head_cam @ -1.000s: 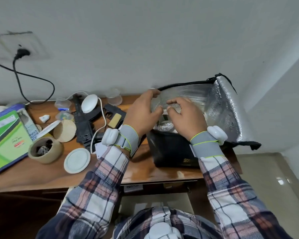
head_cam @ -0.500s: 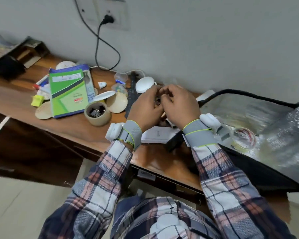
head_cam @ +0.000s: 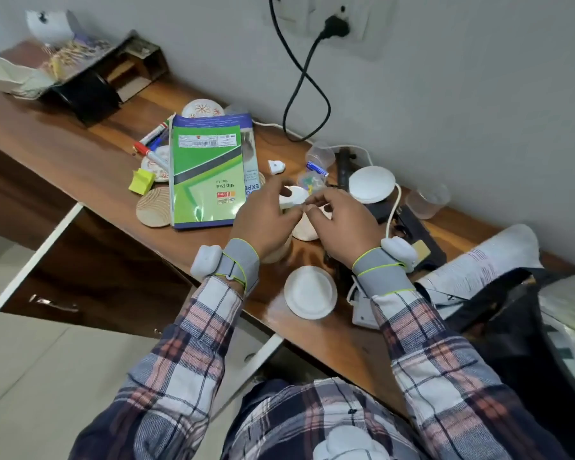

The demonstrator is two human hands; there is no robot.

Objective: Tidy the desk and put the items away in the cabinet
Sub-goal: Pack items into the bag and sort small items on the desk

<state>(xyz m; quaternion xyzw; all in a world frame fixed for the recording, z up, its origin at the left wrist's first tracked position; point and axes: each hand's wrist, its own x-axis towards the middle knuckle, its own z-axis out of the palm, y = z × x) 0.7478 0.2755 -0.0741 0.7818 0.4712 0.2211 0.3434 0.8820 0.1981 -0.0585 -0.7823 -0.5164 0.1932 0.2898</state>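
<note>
Slip pad flat, long axis toward wall, left hand beside

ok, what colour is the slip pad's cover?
The slip pad cover is green with a dark diagonal stripe and blue edging; best in the head view.

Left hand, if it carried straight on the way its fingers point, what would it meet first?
Probably the white oval plastic piece just past the fingertips of the left hand; the small clear box of coloured pins lies behind it. Depth is unclear.
</note>
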